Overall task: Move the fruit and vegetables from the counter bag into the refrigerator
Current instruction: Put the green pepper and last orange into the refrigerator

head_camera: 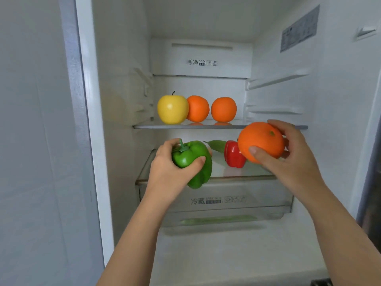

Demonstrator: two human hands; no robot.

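Landmark: we take the glass shelf [206, 126] of the open refrigerator [121, 100] as reference.
Yellow apple [172, 109]: on the shelf, far left, touching the first shelf orange [198, 108].
Second shelf orange [223, 109]: on the shelf, just right of the first, apart from it.
Left hand [167, 168]: below the shelf, our fingers wrapped round a green pepper [192, 162], over the drawer lid [237, 174].
Red pepper [234, 154]: below the shelf, standing on the lid, a green vegetable [216, 145] behind it.
Right hand [288, 153]: at the shelf's front edge, right end, our fingers closed on a held orange [260, 141].
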